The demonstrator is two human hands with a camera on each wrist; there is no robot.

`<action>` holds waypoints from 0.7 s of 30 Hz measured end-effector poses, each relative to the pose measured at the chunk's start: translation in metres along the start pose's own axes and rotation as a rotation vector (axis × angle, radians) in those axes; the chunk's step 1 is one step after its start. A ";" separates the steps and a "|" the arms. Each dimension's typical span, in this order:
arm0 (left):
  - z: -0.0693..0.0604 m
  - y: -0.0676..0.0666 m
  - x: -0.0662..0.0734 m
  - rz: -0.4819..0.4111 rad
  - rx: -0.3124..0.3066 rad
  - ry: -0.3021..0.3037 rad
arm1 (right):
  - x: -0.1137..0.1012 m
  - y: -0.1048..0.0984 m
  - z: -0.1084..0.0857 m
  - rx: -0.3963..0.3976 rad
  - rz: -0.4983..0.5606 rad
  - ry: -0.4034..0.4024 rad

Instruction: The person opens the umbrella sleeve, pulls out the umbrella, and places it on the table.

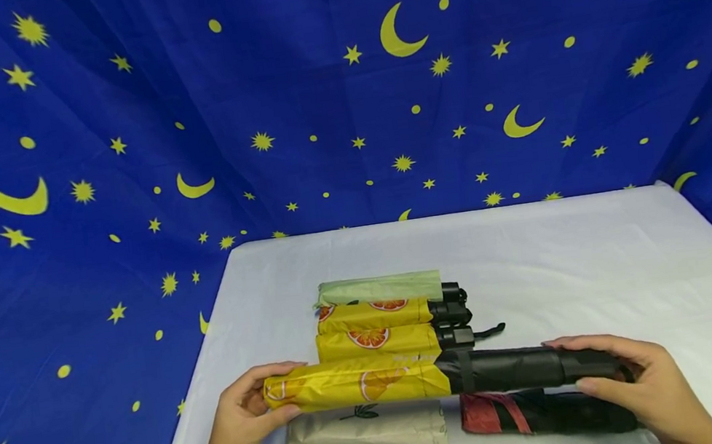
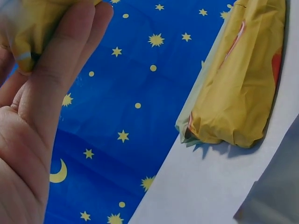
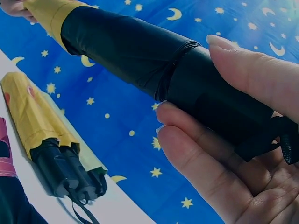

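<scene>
White tabletop [image 1: 563, 249] stretches to an edge well beyond the right hand [image 1: 646, 372], which curls round a black umbrella [image 1: 511, 369]. Left hand [image 1: 236, 419] pinches the yellow sleeve [image 1: 335, 385] over its other end.

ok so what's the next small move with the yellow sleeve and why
Probably ease the right hand leftward, pushing the black umbrella deeper into the yellow sleeve the left hand holds: much of it sticks out, whereas the two yellow-sleeved umbrellas behind are covered to their handles.
</scene>
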State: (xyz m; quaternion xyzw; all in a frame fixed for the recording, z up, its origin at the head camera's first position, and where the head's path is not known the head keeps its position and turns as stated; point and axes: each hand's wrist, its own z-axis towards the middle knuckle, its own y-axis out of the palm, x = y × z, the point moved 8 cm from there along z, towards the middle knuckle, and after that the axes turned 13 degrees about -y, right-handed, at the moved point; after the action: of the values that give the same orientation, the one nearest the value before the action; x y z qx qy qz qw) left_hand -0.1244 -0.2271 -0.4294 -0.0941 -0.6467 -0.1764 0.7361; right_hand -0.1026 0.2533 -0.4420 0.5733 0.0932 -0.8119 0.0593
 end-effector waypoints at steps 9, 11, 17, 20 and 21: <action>-0.006 -0.007 -0.001 0.041 0.042 -0.038 | -0.001 -0.004 -0.004 0.017 0.021 -0.030; -0.008 -0.008 -0.002 0.046 0.044 -0.045 | -0.001 -0.005 -0.005 0.012 0.013 -0.038; -0.010 -0.011 -0.001 0.033 0.042 -0.019 | -0.001 -0.014 -0.008 0.033 -0.051 -0.030; -0.010 -0.013 0.002 0.014 0.030 0.013 | 0.000 -0.021 -0.012 0.054 -0.086 -0.006; -0.010 -0.013 0.002 0.010 0.029 0.018 | 0.001 -0.024 -0.013 0.064 -0.103 0.005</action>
State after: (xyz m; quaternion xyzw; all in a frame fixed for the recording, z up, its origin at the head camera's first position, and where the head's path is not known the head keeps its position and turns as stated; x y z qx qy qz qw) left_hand -0.1197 -0.2433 -0.4300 -0.0851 -0.6421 -0.1642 0.7440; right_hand -0.0957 0.2792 -0.4454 0.5715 0.0967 -0.8149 -0.0011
